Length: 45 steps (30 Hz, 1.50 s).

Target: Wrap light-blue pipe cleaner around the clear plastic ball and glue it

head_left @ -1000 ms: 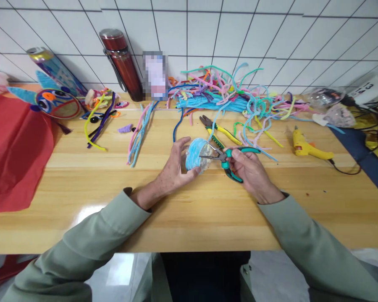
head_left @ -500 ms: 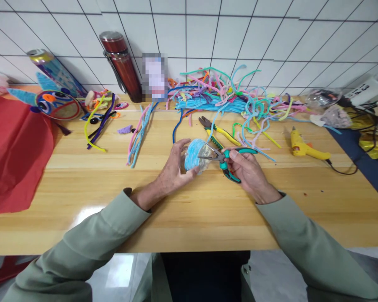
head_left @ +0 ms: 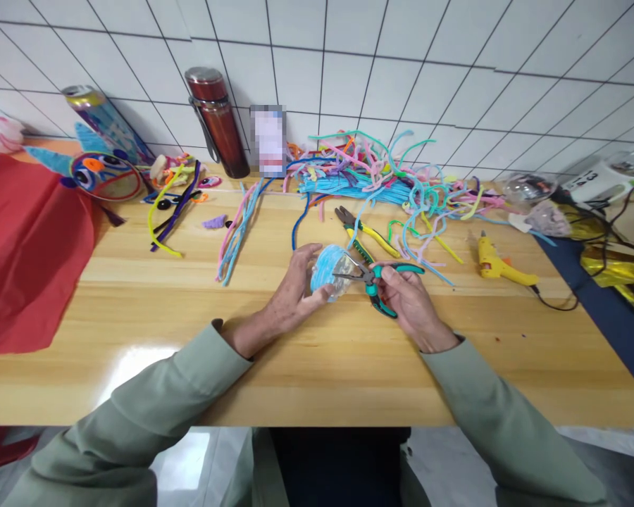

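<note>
Holding a clear plastic piece [head_left: 325, 271] wound with light blue pipe cleaner, the left hand [head_left: 291, 292] has its fingers on the far side and its thumb along the near edge, a steady-looking grip near the middle of the wooden surface [head_left: 317, 373]; whether the piece rests on the wood cannot be told. The right hand [head_left: 413, 303] has its grip curled on the teal pliers [head_left: 370, 276] close to the pivot, the handles spread and the long jaws parted over the bare side of the piece; whether either tip touches it is unclear. Judging by its look, the winding is only partly along: the side toward the left hand is covered in close blue rows, while the right side shows uncovered plastic. A light blue strand [head_left: 363, 209] rises from about the far edge toward the heap of pipe cleaners [head_left: 349, 186] by the wall, and seems to be a loose length not laid down, though its join is too small to make out. Of writing, little can be read: dark characters on a white object [head_left: 607, 176] at the right are slanted and blurred, the last perhaps a 3. The can [head_left: 108, 123] at the left has bright printing but no legible brand. Beside the red flask [head_left: 219, 120], the upright phone [head_left: 269, 144] is pixelated over. No label can be read on the flask or the yellow glue gun [head_left: 494, 260].
</note>
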### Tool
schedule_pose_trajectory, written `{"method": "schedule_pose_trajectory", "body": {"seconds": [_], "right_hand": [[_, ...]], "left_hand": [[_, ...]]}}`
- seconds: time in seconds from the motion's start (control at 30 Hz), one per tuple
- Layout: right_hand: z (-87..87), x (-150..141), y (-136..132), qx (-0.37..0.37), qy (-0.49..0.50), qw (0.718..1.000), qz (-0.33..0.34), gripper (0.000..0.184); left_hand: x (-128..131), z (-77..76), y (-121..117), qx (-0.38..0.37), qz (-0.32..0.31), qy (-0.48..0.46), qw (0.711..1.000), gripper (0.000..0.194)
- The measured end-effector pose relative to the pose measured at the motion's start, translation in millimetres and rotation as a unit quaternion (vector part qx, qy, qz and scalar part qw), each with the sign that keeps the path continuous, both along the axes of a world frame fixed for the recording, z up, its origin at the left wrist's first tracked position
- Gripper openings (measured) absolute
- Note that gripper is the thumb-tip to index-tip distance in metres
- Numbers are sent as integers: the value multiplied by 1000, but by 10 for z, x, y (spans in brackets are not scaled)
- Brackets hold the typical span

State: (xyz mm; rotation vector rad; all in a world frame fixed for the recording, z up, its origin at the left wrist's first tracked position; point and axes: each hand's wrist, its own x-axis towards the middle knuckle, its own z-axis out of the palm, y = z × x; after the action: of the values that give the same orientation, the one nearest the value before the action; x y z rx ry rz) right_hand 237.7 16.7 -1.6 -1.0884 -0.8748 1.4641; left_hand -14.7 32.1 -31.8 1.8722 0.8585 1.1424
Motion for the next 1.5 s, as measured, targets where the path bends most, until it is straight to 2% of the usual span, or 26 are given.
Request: {"method": "schedule_pose_trajectory", "body": {"seconds": [0.27, 0.47, 0.73, 1.03, 1.23, 1.5], "right_hand": [[4, 7, 1, -14, -5, 1000, 1, 47], [45, -20, -3, -21, 19, 1000, 3, 46], [20, 2, 7, -35, 18, 999, -6, 49], [16, 3, 2, -13, -1, 1000, 11, 47], [46, -12, 0, -20, 16, 1000, 9, 49], [-2, 4, 13, -23, 24, 999, 7, 47]], "left_hand": [[-8, -46, 8, 1, 11, 4, 1000, 72], [15, -38, 28, 5, 13, -5, 1000, 82], [-22, -20, 36, 29, -4, 20, 999, 79], [4, -42, 52, 41, 14, 15, 999, 78], [13, -46, 53, 33, 14, 9, 999, 85], [-12, 56, 24, 7, -3, 13, 1000, 76]]}}
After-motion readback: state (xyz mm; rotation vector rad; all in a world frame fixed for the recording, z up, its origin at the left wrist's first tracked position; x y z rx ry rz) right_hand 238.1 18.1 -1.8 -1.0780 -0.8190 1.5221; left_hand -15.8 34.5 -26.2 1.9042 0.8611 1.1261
